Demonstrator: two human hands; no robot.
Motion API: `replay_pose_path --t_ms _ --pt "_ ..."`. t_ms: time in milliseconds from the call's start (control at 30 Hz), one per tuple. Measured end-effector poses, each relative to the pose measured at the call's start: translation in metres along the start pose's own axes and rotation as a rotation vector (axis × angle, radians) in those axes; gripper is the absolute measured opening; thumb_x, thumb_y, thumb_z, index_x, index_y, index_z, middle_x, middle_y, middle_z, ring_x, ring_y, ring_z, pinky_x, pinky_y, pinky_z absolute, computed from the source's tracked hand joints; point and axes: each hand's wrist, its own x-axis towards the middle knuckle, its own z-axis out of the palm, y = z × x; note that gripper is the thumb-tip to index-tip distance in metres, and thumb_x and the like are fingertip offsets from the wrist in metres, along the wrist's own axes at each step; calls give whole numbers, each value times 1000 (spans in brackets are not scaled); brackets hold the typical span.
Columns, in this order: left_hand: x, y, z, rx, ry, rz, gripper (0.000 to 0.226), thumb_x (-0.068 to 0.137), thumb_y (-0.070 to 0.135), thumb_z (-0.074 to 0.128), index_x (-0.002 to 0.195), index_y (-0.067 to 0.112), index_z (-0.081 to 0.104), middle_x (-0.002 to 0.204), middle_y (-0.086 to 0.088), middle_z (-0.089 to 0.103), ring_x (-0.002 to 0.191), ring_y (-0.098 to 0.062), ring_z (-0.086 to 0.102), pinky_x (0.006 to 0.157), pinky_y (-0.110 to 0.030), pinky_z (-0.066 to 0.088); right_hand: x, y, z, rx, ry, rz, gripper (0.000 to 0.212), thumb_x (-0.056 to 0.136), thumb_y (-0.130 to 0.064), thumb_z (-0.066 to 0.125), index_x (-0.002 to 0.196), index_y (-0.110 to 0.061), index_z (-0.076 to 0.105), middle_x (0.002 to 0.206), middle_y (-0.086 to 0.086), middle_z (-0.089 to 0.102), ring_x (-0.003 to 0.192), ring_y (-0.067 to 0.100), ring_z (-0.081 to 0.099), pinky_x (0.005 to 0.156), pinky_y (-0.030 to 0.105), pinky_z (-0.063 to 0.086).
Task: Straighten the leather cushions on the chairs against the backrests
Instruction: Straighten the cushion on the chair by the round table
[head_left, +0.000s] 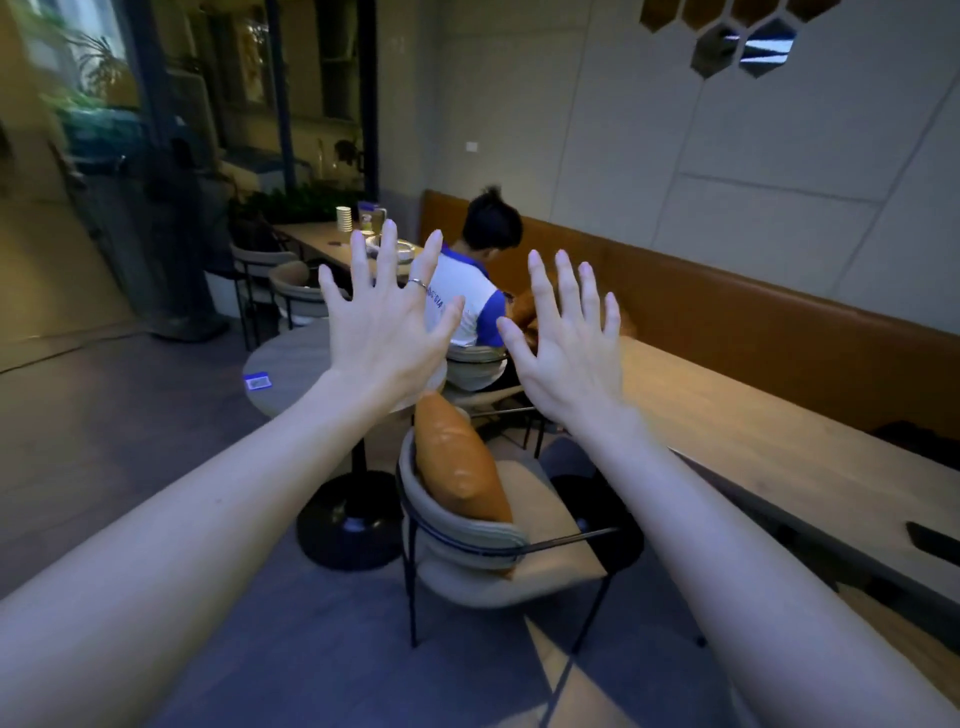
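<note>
An orange leather cushion (460, 467) stands upright against the curved backrest of a beige chair (483, 571) with thin black legs, just below my hands. My left hand (387, 322) is raised in front of me with fingers spread, a ring on one finger, holding nothing. My right hand (563, 338) is raised beside it, fingers also spread and empty. Both hands hover above the cushion without touching it. A second orange cushion (524, 314) shows partly behind my right hand, near the seated person.
A person in a white and blue shirt (467, 296) sits on another chair ahead. A round table (291, 374) with a black pedestal stands left of the chair, a long wooden table (779, 441) and an orange wall bench (753, 322) to the right. More chairs stand further back.
</note>
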Motion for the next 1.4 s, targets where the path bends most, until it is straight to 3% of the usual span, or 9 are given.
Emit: replay_pose_path --t_ms 500,733,900,1100,1267,1400 --pt "84 -85 245 40 -364 -41 71 94 67 26 157 39 8 167 -8 5 151 -36 1 113 -67 10 82 37 279 60 -240 117 74 100 -61 36 163 -28 16 171 9 18 155 34 16 120 62 17" --pt "90 -99 352 -17 -567 8 74 92 68 33 156 40 9 167 -10 6 150 -39 2 111 -70 15 55 62 379 34 -480 248 80 97 -66 38 163 -31 8 172 10 14 156 36 13 118 67 16" --pt "98 -111 425 -56 -703 112 72 90 68 41 154 44 17 166 -11 9 149 -41 5 109 -70 18 24 68 433 -36 -652 348 89 93 -73 39 162 -33 1 172 11 11 156 39 9 116 71 16" --pt "94 -130 518 -96 -926 311 71 91 64 45 153 47 15 166 -8 6 149 -42 4 109 -70 18 -2 63 479 -87 -721 556 95 87 -81 34 161 -37 -6 172 11 7 155 41 8 115 74 14" --pt "69 -146 565 -134 -1116 451 70 91 69 37 153 51 9 167 -4 -3 149 -39 -5 112 -69 10 -28 42 506 -160 -775 718 95 85 -84 27 160 -38 -9 173 11 5 156 40 5 116 74 12" --pt "49 -153 582 -192 -1159 473 69 91 72 29 154 49 11 167 -5 -8 148 -38 -10 112 -69 11 -42 26 515 -212 -791 782 93 85 -83 25 161 -38 -3 172 11 9 155 40 11 114 72 18"
